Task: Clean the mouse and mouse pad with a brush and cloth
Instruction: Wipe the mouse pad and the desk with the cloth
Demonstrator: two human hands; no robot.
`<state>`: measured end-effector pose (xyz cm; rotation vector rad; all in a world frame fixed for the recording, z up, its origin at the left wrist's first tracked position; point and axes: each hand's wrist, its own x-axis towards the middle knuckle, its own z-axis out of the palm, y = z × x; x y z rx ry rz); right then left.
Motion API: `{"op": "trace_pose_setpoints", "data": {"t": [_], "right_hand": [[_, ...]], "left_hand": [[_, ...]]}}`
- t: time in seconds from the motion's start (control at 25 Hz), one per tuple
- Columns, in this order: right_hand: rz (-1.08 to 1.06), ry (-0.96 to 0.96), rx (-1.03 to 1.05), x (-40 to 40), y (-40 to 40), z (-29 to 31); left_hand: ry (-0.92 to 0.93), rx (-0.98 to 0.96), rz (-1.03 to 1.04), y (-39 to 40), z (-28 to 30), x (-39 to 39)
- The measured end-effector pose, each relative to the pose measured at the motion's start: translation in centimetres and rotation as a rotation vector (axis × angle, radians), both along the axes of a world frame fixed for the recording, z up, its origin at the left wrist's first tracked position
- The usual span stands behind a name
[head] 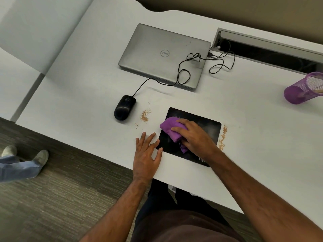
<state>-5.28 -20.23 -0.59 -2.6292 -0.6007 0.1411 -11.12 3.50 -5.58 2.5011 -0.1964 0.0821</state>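
R hand [195,137] presses cloth [170,128] on pad [206,124] | L hand [146,152] flat (pad's edge)

Open bench [83,95] to my left, nothing past the mouse [124,108]. Crumbs [145,116] lie between mouse and pad [208,124]. Ahead, the laptop [164,55] and its looped cable [183,74] block the way. Far right, a tipped purple cup [302,89]; clear bench between.

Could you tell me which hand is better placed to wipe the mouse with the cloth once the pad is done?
Probably the right hand: it already presses the purple cloth on the mouse pad. The left hand, though nearer the mouse, lies flat steadying the pad's edge and holds nothing.
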Motion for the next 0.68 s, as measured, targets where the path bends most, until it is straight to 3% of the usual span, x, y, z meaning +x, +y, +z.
{"op": "trace_pose_setpoints", "data": {"t": [0.44,0.68], "right_hand": [[0.112,-0.071,-0.007,0.0,2.8,-1.6],[-0.041,-0.085,0.07,4.4,2.4,-1.9]], "left_hand": [[0.017,0.034,0.008,0.0,0.1,0.0],[-0.001,0.011,0.013,-0.1,0.1,-0.1]]}}
